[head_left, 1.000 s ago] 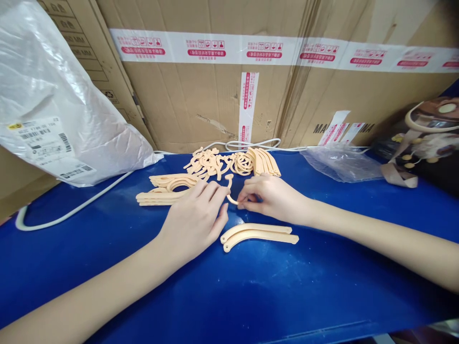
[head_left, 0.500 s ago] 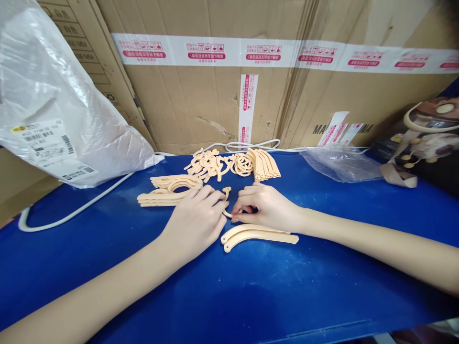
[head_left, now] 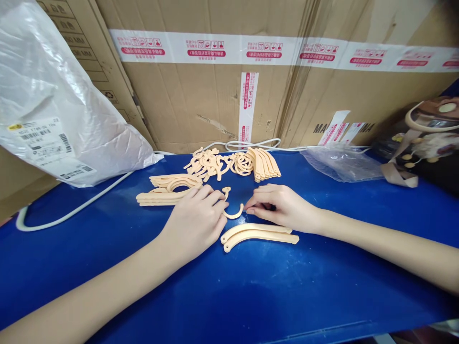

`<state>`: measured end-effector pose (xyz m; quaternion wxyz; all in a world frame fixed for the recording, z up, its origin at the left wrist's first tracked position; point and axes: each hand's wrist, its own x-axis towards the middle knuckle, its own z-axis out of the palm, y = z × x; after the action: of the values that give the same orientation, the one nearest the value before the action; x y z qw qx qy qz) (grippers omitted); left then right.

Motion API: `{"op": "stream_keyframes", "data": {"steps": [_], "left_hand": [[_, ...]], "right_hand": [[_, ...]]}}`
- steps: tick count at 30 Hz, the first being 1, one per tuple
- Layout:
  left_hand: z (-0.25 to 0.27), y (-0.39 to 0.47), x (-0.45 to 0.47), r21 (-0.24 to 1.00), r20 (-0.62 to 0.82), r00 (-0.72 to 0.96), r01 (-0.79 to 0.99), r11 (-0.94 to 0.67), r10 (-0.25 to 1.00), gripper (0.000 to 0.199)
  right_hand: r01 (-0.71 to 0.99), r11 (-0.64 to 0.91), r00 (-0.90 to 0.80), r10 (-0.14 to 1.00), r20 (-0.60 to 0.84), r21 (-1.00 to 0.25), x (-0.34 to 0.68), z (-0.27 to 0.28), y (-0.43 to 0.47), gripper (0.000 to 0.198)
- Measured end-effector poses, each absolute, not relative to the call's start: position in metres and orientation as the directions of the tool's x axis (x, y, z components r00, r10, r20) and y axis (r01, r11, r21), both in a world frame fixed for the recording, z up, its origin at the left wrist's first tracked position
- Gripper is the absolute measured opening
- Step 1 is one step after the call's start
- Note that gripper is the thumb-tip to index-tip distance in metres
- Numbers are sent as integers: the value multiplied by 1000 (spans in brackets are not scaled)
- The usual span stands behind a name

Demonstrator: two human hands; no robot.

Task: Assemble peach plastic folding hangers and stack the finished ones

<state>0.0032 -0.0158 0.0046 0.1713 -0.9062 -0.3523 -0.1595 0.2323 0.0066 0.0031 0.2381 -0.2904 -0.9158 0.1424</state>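
Note:
My left hand (head_left: 199,215) is closed, its thumb and fingertips gripping a curved beige plastic hook (head_left: 234,215). The hook's curved end points right, and a small round-headed end stands above the fingers. Part of it is hidden by my hand. Just right of the hook's tip, my right hand (head_left: 274,205) hovers with fingers curled together and nothing visible in them. Below it, two beige hanger arms (head_left: 261,234) lie side by side on the blue table (head_left: 251,291). Stacked beige hanger arms (head_left: 156,198) lie behind my left hand.
Behind the hands are a pile of small beige hooks and parts (head_left: 206,162) and a row of hanger arms (head_left: 265,165). A white plastic parcel (head_left: 71,114), white cable (head_left: 64,220), clear bag (head_left: 340,162) and cardboard boxes (head_left: 201,100) stand around the table's back.
My right hand has let go of the hook and moved slightly right. More of the hook's curved end now shows. My left hand keeps its grip, nearly unmoved.

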Motion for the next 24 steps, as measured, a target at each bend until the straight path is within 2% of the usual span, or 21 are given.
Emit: {"op": "stream_keyframes", "data": {"steps": [3,7,10,12,14,18,21,24], "left_hand": [[8,-16,4,-162,403,681,710,-685,611,29],[26,-7,5,-139,438,616,766,-627,655,31],[49,14,-1,-118,446,413,907,-405,794,34],[63,36,-9,-100,352,225,974,-202,908,36],[71,63,-19,-82,255,46,996,-26,966,47],[68,114,-34,14,-28,-23,1000,23,999,74],[59,136,-35,7,-131,-5,1000,6,991,82],[55,141,-29,5,-169,15,1000,-14,985,82]], "right_hand": [[518,755,-682,648,338,-401,247,0,5,16],[549,685,-641,713,284,-479,256,-4,6,16],[546,698,-653,701,286,-463,256,-5,7,16],[548,711,-660,691,294,-441,256,-6,7,17],[547,720,-664,684,303,-427,256,-6,6,17],[531,741,-678,662,319,-410,257,-6,5,17],[521,752,-687,650,324,-404,257,-6,5,16],[521,752,-690,650,319,-404,257,-7,5,17]]}}
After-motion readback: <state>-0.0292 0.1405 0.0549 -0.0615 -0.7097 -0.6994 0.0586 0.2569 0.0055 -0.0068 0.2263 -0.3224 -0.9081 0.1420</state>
